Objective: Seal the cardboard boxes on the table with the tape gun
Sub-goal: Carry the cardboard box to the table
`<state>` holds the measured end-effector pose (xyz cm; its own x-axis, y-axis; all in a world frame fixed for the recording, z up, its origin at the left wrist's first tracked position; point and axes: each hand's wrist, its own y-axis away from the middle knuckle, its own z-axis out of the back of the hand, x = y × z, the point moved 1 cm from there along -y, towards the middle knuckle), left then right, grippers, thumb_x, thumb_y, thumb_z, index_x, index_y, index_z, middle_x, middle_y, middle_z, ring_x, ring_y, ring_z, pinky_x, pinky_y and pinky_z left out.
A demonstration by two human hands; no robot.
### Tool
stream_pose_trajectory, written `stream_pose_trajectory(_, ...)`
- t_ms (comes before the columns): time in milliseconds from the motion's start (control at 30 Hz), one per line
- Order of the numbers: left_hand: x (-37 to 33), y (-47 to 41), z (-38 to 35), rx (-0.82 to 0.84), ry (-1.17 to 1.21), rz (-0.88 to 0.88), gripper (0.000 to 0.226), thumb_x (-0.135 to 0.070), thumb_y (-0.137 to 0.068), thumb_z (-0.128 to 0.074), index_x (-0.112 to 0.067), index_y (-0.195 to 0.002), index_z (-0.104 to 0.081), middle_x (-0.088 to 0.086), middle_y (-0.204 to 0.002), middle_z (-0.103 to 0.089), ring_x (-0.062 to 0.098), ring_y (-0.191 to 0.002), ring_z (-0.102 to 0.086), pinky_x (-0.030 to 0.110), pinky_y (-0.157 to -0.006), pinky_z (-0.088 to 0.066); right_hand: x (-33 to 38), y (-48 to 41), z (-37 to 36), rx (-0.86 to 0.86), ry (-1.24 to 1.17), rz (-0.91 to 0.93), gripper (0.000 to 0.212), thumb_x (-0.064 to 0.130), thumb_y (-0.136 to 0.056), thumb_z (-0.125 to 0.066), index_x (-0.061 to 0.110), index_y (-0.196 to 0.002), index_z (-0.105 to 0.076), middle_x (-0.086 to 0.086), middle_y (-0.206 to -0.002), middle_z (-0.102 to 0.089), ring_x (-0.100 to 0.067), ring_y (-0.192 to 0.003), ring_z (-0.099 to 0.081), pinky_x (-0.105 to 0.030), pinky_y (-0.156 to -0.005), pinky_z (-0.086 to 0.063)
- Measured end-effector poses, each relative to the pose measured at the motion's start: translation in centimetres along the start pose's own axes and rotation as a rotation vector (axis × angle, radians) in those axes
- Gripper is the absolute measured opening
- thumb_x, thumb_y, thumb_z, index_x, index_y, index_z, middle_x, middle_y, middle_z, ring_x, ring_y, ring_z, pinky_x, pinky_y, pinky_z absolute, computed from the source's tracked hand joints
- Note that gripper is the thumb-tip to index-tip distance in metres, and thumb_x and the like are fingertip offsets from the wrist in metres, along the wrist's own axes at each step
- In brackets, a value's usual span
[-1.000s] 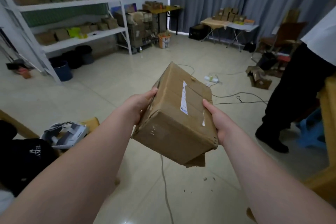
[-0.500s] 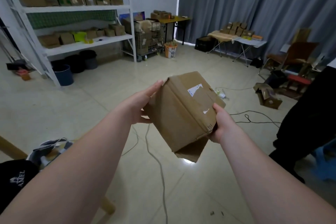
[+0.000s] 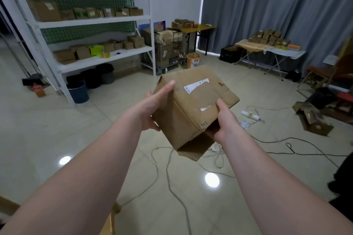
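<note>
White metal shelving rack point(image 3: 95, 22) far left, grey curtains point(image 3: 267, 5) far right, white power strip point(image 3: 250, 115) on beige tiled floor point(image 3: 57, 129).

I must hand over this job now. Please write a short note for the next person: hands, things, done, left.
Left hand: flat against the box's left side.
Right hand: grips its right corner, thumb on top.
Box: held in the air, one flap hanging open underneath.
Tape gun: not in view.
Done: this flap is not sealed.
Left: close the flap, tape it.
</note>
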<state>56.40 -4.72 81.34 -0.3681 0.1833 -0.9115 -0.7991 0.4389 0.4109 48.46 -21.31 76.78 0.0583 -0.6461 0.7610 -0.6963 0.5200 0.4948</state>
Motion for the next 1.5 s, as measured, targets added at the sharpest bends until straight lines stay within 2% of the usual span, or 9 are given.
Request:
stream_pose_trajectory(200,-2.3,-7.2,-0.4,-0.122,0.111,-0.012,0.091,-0.06,-0.072,-0.067,-0.023,-0.144,-0.026,0.011,-0.131,-0.037,0.037,-0.114,-0.041,0.06,-0.095,-0.038,2.6,-6.2,-2.7,0.073,0.06,0.021,0.043,0.049,-0.091,-0.059,0.017,-0.119,-0.06,-0.007,-0.104,-0.071,-0.024,-0.094,-0.068,-0.037,-0.072,-0.058)
stream_pose_trajectory(367,-5.0,-15.3,-0.9,-0.233,0.272,-0.038,0.08,-0.061,-0.073,-0.061,-0.024,-0.136,-0.03,0.01,-0.122,-0.041,0.034,-0.099,-0.045,0.055,-0.082,-0.044,5.6,-14.2,-4.6,0.043,0.192,0.092,0.062,0.057,-0.092,-0.05,0.01,-0.132,-0.051,-0.01,-0.117,-0.064,-0.024,-0.094,-0.065,-0.036,-0.074,-0.058)
stream_pose_trajectory(500,-7.2,-23.7,-2.2,-0.307,0.364,0.002,0.082,-0.062,-0.068,-0.062,-0.025,-0.134,-0.032,0.014,-0.125,-0.045,0.038,-0.107,-0.046,0.059,-0.086,-0.044,9.2,-22.4,-4.6,-0.103,0.367,0.137,0.034,0.043,-0.095,-0.05,0.014,-0.11,-0.058,-0.005,-0.122,-0.057,-0.022,-0.087,-0.062,-0.039,-0.082,-0.051)
stream_pose_trajectory(633,-10.4,-31.6,-5.3,-0.298,0.45,0.08,0.061,-0.06,-0.078,-0.057,-0.02,-0.12,-0.037,0.011,-0.096,-0.051,0.038,-0.102,-0.046,0.056,-0.086,-0.04,13.7,-30.5,-4.9,-0.078,0.466,0.099,0.051,0.038,-0.095,-0.054,0.017,-0.14,-0.043,-0.003,-0.139,-0.044,-0.023,-0.097,-0.054,-0.043,-0.092,-0.051)
stream_pose_trajectory(800,-14.1,-39.3,-7.6,-0.272,0.522,0.118,0.07,-0.063,-0.071,-0.059,-0.021,-0.125,-0.046,0.014,-0.107,-0.057,0.04,-0.103,-0.052,0.059,-0.089,-0.043,18.5,-38.9,-7.1,0.064,0.509,0.006,0.041,0.039,-0.09,-0.061,0.017,-0.124,-0.054,-0.004,-0.113,-0.062,-0.029,-0.093,-0.066,-0.053,-0.096,-0.048)
stream_pose_trajectory(1000,-16.9,-46.0,-7.3,-0.245,0.62,0.144,0.068,-0.064,-0.067,-0.061,-0.021,-0.119,-0.053,0.016,-0.11,-0.06,0.042,-0.1,-0.055,0.061,-0.091,-0.042,20.5,-45.3,-10.4,0.104,0.51,-0.042,0.037,0.031,-0.092,-0.061,0.013,-0.124,-0.055,-0.013,-0.114,-0.062,-0.03,-0.095,-0.065,-0.035,-0.066,-0.059)
stream_pose_trajectory(1167,-18.8,-52.0,-6.0,-0.223,0.589,0.157,0.074,-0.07,-0.062,-0.061,-0.022,-0.119,-0.056,0.016,-0.117,-0.06,0.045,-0.105,-0.055,0.067,-0.091,-0.041,22.0,-50.1,-13.5,0.081,0.486,-0.055,0.023,0.01,-0.095,-0.052,0.005,-0.115,-0.058,-0.015,-0.103,-0.066,-0.031,-0.09,-0.065,-0.034,-0.058,-0.057)
stream_pose_trajectory(1333,-20.8,-59.9,-3.0,-0.232,0.573,0.179,0.057,-0.069,-0.082,-0.053,-0.017,-0.106,-0.053,0.011,-0.108,-0.054,0.044,-0.113,-0.05,0.066,-0.1,-0.035,23.8,-55.7,-18.0,0.068,0.33,-0.035,0.012,0.001,-0.096,-0.046,0.006,-0.093,-0.055,-0.013,-0.091,-0.062,-0.028,-0.082,-0.06,-0.037,-0.062,-0.052)
stream_pose_trajectory(1500,-24.3,-69.3,1.0,-0.008,0.485,0.19,0.052,-0.06,-0.085,-0.055,-0.013,-0.107,-0.058,0.016,-0.111,-0.057,0.036,-0.103,-0.052,0.056,-0.102,-0.034,25.0,-63.8,-26.6,0.015,0.28,0.003,0.011,0.0,-0.097,-0.046,0.003,-0.106,-0.051,-0.013,-0.087,-0.06,-0.025,-0.074,-0.059,-0.035,-0.058,-0.05)
